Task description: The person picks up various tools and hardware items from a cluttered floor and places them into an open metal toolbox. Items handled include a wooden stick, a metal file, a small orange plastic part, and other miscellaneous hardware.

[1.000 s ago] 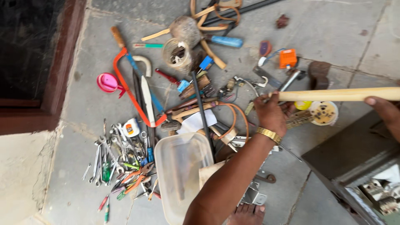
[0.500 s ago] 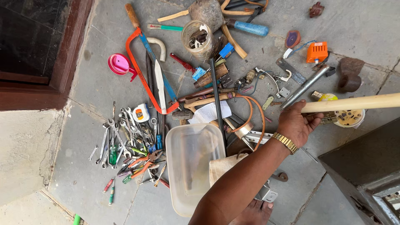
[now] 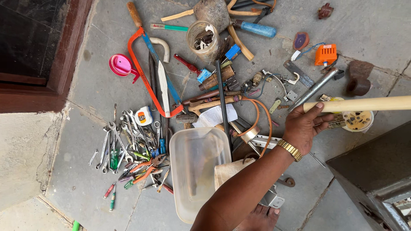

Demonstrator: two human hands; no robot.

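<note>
Change: right hand (image 3: 303,127) has shifted slightly right along the wooden handle (image 3: 364,104) since earlier.
Grip: thumb and fingers curled about its end.
Handle: level above the floor's (image 3: 90,85) scattered tools, near the plastic tub (image 3: 195,169).
Left hand: unseen.

**Person's body, head view.**

- Wristband (image 3: 290,150): gold-coloured metal, made of small rectangular links in a flexible, ribbed strip. It fits closely around the wrist. No dial or face shows from this side.
- Right hand (image 3: 304,128), just beyond the wristband: bare, with no glove and no rings visible. The thumbnail is short and plain.
- Forearm (image 3: 248,182), on the near side of the wristband: bare along all of its visible length, with no sleeve or cuff in view.
- Foot (image 3: 259,218), well below the wristband at the lower edge: bare, no shoe or sandal strap visible, only partly in frame.
</note>
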